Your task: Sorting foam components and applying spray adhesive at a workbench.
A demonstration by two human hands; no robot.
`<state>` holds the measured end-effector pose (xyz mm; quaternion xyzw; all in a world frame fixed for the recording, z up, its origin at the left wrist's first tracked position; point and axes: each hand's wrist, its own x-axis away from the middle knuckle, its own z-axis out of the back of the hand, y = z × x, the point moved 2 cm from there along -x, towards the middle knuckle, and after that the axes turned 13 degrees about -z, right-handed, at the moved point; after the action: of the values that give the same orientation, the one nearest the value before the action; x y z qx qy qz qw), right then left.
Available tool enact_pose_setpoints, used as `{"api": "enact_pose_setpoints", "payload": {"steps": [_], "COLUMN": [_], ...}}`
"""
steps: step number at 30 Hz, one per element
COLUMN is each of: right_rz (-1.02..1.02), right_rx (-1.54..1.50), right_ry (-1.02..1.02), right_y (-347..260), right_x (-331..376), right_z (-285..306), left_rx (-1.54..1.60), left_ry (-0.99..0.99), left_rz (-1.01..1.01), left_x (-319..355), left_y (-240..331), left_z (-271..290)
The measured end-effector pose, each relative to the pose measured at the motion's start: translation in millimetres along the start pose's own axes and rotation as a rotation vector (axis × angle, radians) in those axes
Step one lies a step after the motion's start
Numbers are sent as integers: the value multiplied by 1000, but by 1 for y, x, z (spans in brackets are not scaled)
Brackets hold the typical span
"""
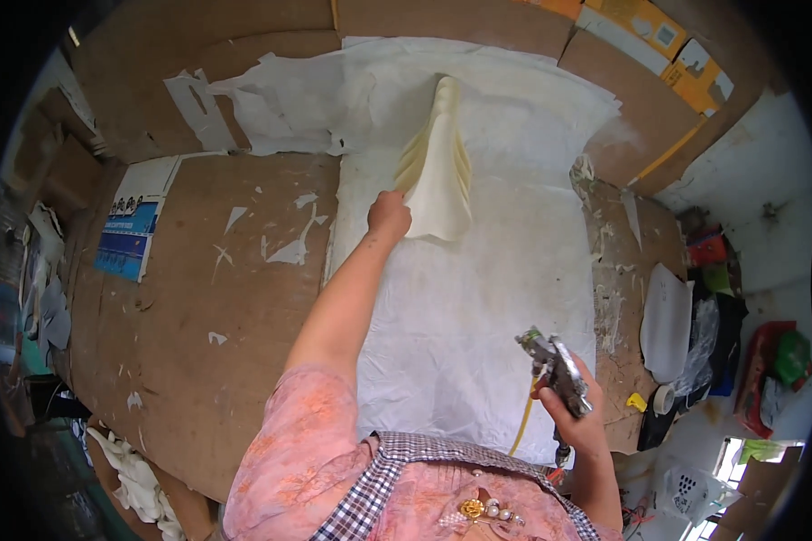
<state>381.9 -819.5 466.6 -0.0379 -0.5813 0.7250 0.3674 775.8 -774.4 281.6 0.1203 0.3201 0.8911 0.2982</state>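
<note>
A cream-coloured, ridged piece (439, 171), narrow at its upper end and flaring toward me, stands on white sheeting with its tip near the back wall. My left hand (391, 217) reaches out and is closed on the lower left edge of this piece; its fingertips are partly hidden. Nearer to me on the right, my right hand (579, 410) is wrapped round a metal spray gun (558, 370), held well apart from the piece. From the gun a yellow hose (522, 417) hangs down toward my apron.
White sheeting (487, 307) covers the middle of the cardboard-topped table (216, 361) and runs up the cardboard wall behind. Paper scraps (289, 251) and a blue printed panel (131, 236) are at left. At right lie a white tray-like piece (666, 323), a tape roll (664, 399) and plastic bags.
</note>
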Motion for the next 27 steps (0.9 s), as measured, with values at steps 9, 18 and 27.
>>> {"api": "enact_pose_setpoints", "payload": {"steps": [9, 18, 27], "right_rz": [287, 18, 49], "right_rx": [-168, -88, -107], "right_ry": [198, 10, 105], "right_y": [-50, -6, 9], "right_x": [-20, -21, -13], "right_z": [13, -7, 5], "left_rx": [259, 607, 71], "left_ry": [595, 272, 340], "left_rz": [-215, -176, -161], "left_x": [54, -34, -13], "left_y": [-117, -44, 28], "left_z": [116, -3, -21]}}
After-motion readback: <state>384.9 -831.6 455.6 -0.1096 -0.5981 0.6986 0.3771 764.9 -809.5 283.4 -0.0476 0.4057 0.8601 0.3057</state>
